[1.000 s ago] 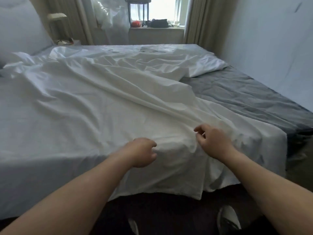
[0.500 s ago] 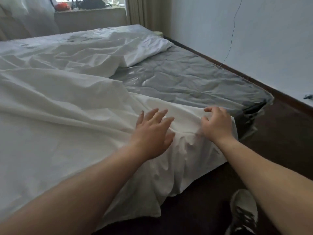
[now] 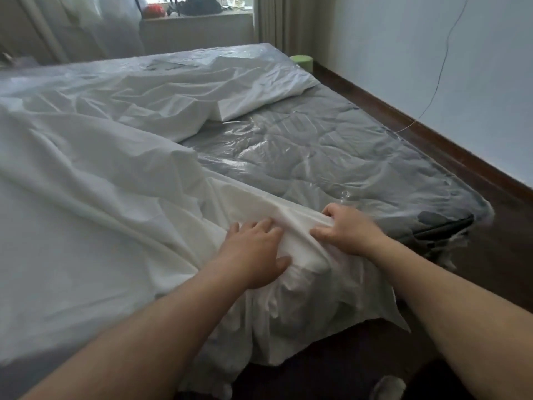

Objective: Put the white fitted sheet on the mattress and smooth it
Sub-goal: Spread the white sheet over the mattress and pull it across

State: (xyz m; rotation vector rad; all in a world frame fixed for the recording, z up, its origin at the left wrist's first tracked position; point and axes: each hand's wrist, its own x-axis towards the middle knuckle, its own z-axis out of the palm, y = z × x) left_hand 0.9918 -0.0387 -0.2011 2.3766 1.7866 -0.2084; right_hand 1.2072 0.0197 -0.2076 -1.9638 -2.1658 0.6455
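A: Bedroom, mattress (image 3: 331,157) in clear plastic by the wall. Hands?
B: Right hand (image 3: 347,232) has fingers curled, pinching a fold of the white fitted sheet (image 3: 86,212). Left hand (image 3: 253,255) just beside it, fingers straight, pressing flat.
A: Sheet position?
B: Bunched under both hands at the near edge, spreading left; bare mattress beyond the right fingers.
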